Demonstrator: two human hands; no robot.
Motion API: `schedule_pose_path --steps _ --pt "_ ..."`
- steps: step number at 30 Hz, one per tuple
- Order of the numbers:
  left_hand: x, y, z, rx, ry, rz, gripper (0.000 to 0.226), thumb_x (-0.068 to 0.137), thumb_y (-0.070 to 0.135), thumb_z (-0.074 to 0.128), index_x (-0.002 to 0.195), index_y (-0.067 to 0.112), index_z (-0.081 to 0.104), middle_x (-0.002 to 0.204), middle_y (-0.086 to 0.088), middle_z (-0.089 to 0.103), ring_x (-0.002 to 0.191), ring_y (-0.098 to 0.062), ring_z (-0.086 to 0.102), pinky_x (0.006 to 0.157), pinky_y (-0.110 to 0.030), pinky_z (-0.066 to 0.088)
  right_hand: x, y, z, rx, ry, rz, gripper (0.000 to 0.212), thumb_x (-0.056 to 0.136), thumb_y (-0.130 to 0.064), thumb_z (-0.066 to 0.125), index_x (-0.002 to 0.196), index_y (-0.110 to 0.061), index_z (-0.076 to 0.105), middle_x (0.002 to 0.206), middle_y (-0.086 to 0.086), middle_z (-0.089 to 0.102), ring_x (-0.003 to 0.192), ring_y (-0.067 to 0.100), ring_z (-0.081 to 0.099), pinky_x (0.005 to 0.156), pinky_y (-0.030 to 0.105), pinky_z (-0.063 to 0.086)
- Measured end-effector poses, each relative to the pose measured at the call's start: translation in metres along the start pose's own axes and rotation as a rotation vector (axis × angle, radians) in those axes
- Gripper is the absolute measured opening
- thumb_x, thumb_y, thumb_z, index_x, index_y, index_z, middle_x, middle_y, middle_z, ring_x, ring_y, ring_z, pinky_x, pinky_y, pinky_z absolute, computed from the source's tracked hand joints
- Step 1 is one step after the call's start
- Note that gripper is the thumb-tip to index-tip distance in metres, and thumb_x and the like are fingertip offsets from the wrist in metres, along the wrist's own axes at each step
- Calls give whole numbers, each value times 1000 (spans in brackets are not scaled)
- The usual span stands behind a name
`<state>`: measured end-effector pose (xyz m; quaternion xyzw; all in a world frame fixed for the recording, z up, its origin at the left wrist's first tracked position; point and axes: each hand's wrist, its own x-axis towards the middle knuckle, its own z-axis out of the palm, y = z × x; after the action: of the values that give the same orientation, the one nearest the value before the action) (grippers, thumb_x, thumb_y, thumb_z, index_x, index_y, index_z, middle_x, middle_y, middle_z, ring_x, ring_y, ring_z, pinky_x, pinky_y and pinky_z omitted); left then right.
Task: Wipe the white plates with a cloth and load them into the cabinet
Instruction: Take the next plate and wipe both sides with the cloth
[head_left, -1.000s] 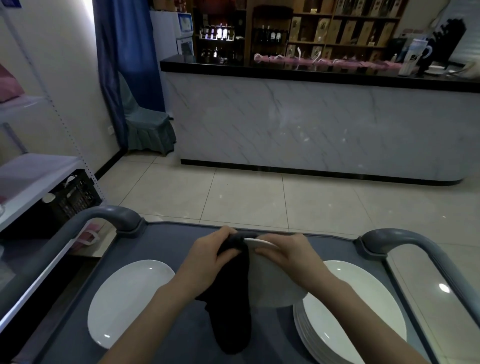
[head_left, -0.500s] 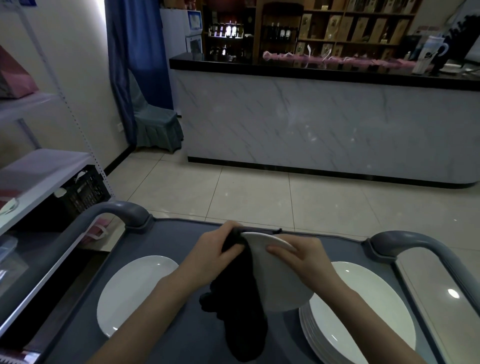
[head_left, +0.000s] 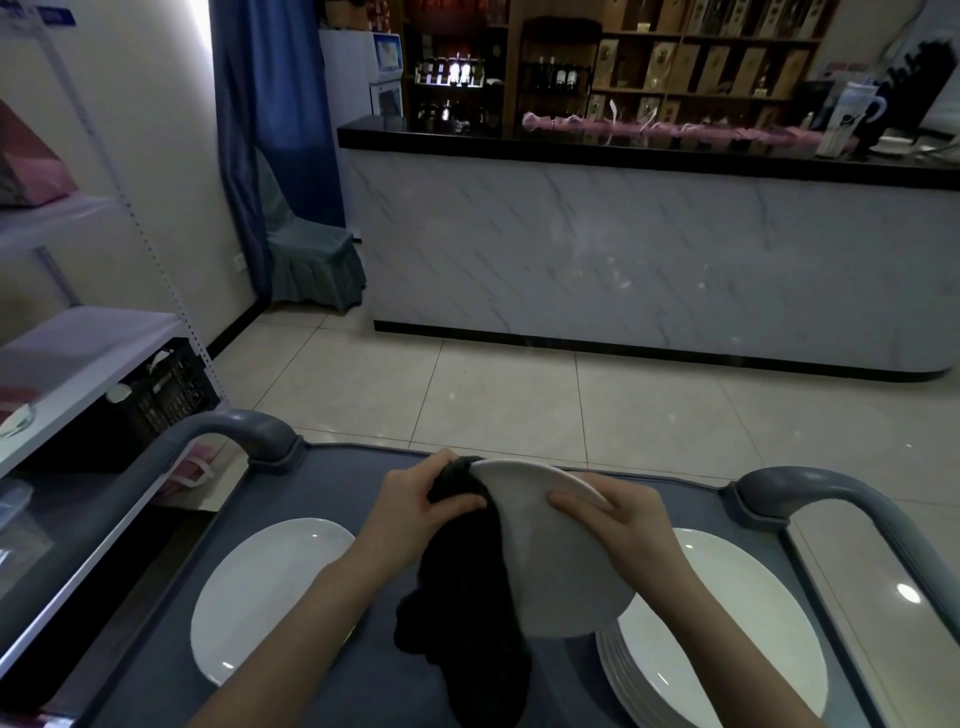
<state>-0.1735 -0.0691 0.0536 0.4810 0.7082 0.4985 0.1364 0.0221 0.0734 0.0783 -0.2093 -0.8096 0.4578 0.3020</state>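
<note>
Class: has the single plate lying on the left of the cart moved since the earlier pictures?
No. The single plate lies in the same spot on the cart, just below the left handle.

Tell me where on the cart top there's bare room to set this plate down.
Bare cart top runs along the far edge, between the left handle and the single plate. The middle is crowded: the left hand holds the cloth there against the held plate, and the stack fills the right.
</note>
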Motion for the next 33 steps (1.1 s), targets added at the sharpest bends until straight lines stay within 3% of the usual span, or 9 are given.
schedule_pose_path --steps 5,10,14,18,21,24,27,30,33 --pt "-13 -15 3 -82 29 -153 19 83 14 76 87 28 65 74 19 68 70 5 59 67 -17 46 -10 8 -4 165 154 145 23 87 -17 72 81 -39 77 79 -11 75 71 -3 64 63 11 46" --pt "-3 3 1 -66 -67 -51 25 79 15 80 91 31 67 80 19 70 76 7 62 72 -13 46 -7 4 0 21 -15 66 22 85 -25 72 77 -46 74 73 -22 70 70 -12 59 66 11 44" --pt "4 17 3 48 -141 30 25 79 15 80 101 18 70 85 14 70 81 -1 64 78 -19 49 -3 1 7 -80 -99 -30 14 86 -18 73 89 -31 77 80 -28 71 78 -15 61 72 10 43" --pt "-4 7 -4 -69 -57 -35 28 81 9 77 96 31 69 83 18 71 80 5 63 75 -14 47 -7 1 2 57 16 -6 21 85 -22 73 80 -42 76 77 -21 72 73 -12 61 67 9 43" --pt "-13 0 -6 -220 22 -140 27 85 4 72 96 28 70 87 10 74 81 1 66 74 -15 49 -10 1 1 204 117 132 16 86 -21 73 79 -35 78 73 -12 72 67 -3 60 63 12 45" --pt "-16 -2 -5 -167 72 -120 23 85 7 73 93 28 69 83 11 72 77 3 64 71 -14 48 -6 2 -4 47 54 158 15 87 -20 72 78 -31 76 74 -11 70 68 -3 60 64 13 44" --pt "-15 7 -4 -39 112 -12 23 83 15 76 91 34 66 80 20 69 76 5 63 67 -8 44 7 -7 -12 -226 -88 36 8 87 -21 73 90 -28 75 77 -18 70 76 -1 62 67 16 43" --pt "-10 17 -1 91 71 121 20 80 19 79 89 30 65 77 22 66 70 5 59 66 -9 42 16 -14 -3 -458 -280 -79 19 86 -36 72 103 -26 72 88 -9 73 84 10 64 76 29 48" --pt "-9 19 0 118 40 158 17 78 25 79 89 19 67 73 17 63 67 2 56 64 -12 42 17 -15 12 -492 -259 -155 21 91 -39 66 96 -19 72 76 3 69 71 20 58 72 40 48"
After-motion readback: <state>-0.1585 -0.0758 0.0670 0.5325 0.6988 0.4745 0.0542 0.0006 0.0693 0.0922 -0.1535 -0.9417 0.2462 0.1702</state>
